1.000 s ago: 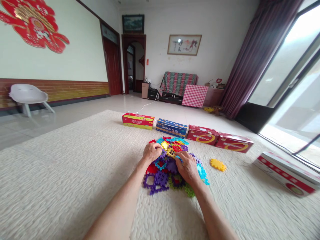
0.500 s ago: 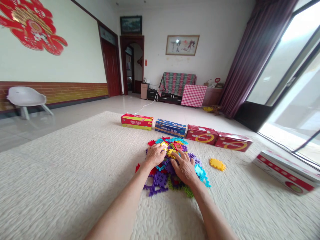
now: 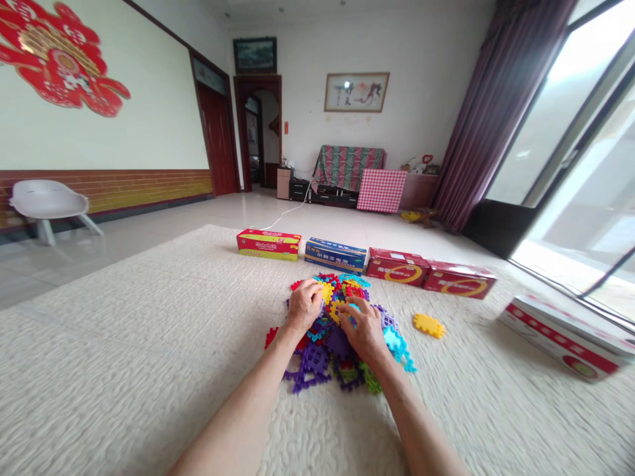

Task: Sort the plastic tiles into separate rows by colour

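Note:
A heap of interlocking plastic building pieces in purple, red, blue, green and yellow lies on the pale mat, with a purple piece (image 3: pixel 317 357) at its near side. My left hand (image 3: pixel 304 305) is closed on a yellow toothed piece (image 3: pixel 326 292) at the heap's upper left. Over the right part of the heap, my right hand (image 3: pixel 366 327) has its thumb and fingers bent around another yellow piece (image 3: pixel 337 311), which looks tilted. Light blue pieces (image 3: pixel 397 344) lie just right of that hand. My hands partly cover the heap.
One yellow piece (image 3: pixel 429 325) lies apart on the textured mat (image 3: pixel 149 344). Behind the heap stand a red-and-yellow box (image 3: pixel 268 245), a blue box (image 3: pixel 335 256) and two dark red boxes (image 3: pixel 397 267). A white-and-red box (image 3: pixel 565 340) stands at the right.
The yellow piece at my right hand has shifted slightly left and nearer to me, and tilted up. My left hand has turned a little over its yellow piece. The view has shifted slightly.

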`<state>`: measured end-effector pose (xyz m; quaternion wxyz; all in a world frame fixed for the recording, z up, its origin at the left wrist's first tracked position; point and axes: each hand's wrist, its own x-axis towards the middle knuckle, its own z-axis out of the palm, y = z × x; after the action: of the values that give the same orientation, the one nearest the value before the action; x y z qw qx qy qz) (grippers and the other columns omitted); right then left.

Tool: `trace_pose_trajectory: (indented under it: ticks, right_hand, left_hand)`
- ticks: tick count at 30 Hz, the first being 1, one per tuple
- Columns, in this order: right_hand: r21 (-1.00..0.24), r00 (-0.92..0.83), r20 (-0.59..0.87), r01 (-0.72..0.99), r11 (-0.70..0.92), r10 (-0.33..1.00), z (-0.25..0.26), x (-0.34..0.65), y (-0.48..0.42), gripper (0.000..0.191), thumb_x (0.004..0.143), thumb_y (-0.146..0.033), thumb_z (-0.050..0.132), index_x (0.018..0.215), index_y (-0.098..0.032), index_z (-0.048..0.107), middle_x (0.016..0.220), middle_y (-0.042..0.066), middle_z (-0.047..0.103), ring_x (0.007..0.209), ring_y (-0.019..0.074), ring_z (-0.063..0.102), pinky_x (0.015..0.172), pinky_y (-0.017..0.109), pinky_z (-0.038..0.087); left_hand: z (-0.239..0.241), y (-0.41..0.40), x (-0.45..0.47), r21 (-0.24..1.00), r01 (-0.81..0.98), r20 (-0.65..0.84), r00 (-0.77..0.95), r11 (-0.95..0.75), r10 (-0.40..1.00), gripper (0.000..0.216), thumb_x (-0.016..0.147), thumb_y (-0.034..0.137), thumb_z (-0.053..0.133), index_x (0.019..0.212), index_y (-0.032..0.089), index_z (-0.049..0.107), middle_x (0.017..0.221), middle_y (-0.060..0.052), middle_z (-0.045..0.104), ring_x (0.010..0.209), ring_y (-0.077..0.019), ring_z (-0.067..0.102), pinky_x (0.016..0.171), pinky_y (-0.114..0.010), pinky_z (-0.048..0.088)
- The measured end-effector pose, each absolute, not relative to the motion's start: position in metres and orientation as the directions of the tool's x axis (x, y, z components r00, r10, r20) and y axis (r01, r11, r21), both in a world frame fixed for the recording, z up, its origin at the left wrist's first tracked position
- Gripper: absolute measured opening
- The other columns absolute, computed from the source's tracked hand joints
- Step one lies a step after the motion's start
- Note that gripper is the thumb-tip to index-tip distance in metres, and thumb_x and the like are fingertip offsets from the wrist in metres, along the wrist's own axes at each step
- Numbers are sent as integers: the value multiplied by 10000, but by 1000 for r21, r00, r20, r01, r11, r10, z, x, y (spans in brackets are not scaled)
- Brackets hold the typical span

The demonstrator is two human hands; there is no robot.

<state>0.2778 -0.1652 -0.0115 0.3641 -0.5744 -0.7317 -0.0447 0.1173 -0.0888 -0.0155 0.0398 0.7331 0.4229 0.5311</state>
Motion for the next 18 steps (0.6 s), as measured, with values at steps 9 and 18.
trace_pose_trajectory:
  ticks: [9,18]
  right_hand:
    - [-653,167,637,634,413,752,-4,279,-160,187,752,-236,526,903,-200,631,837,44,622,747,171,598,708,325,516]
    - [-873,272,475,267,409,837,-4,277,-156,335,710,-380,624,993,-202,600,984,68,659,826,182,646,668,310,557]
  left_hand:
    - [-1,-97,119,544,508,757,45,-667,652,185,754,36,533,726,188,633,807,-25,663,815,-140,636,782,-263,507]
    - [1,-103,128,575,466,714,117,-673,691,192,765,57,508,817,202,623,800,-9,686,751,-131,645,720,-237,505]
